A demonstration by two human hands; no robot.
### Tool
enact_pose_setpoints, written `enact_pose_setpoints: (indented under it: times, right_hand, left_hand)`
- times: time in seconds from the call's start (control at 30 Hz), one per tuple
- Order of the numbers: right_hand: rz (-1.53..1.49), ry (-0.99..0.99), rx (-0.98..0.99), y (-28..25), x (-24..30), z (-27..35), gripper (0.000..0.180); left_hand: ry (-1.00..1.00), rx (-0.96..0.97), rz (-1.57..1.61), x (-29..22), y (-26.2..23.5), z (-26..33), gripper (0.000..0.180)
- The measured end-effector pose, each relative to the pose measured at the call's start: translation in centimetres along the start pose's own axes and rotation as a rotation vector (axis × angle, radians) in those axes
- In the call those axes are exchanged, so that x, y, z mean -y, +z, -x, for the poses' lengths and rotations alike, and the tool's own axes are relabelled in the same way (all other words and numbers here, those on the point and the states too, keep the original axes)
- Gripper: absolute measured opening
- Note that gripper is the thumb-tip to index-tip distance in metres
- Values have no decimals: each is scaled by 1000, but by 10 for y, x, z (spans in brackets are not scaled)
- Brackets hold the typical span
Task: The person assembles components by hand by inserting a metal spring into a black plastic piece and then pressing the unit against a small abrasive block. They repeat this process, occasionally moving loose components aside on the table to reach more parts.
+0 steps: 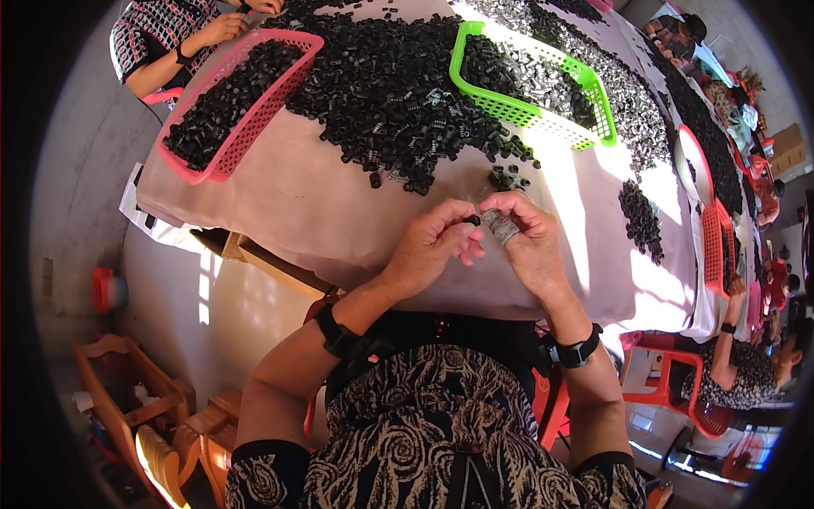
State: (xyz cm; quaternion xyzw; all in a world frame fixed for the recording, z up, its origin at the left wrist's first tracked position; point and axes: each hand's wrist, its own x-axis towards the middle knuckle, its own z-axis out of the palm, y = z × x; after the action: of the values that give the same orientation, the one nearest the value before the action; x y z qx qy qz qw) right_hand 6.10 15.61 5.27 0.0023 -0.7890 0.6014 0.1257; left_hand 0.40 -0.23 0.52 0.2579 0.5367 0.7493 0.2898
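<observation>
My left hand point(430, 248) is closed over the near part of the table, pinching a small black cylindrical piece point(472, 220) between thumb and fingertips. Close beside it, my right hand point(536, 246) is curled with its thumb and forefinger together. A grey, rough-looking thing point(500, 225) shows at its thumb side; whether this is a wrapping or something held, I cannot tell. Just beyond my fingers lies a small cluster of black pieces point(509, 178). Farther off spreads a big heap of black pieces point(381, 102), with shiny coil-like bits among them.
A pink basket point(246, 131) and a green basket point(543, 117), both holding black pieces, stand on the pale tablecloth point(339, 212). Another pile point(640, 220) lies to the right, near a red basket point(710, 254). Co-workers sit at far left point(161, 42) and right point(738, 373).
</observation>
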Motion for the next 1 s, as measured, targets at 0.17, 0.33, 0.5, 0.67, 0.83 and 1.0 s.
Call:
enact_pose_setpoints:
  times: [0.17,0.33,0.5,0.67,0.83,1.0]
  right_hand:
    - [128,-117,2,1,-2,1,24]
    - [295,-190,-40,6,11,3,29]
    - [404,-290,-66,7,5,6,34]
    - [449,-318,-57,7,2,8,37]
    - [696,-502,-68,10,12,10,38]
    - [554,-368,-100,8,4,12,37]
  left_hand:
    - [19,8,1,-2,2,1,18]
    - [43,14,-3,1,1,0,16]
    - [61,-15,17,1,5,1,15]
    - [84,-31,-1,1,7,2,14]
    - [126,-54,-54,5,7,3,14]
    - [124,-54,-26,4,8,3,14]
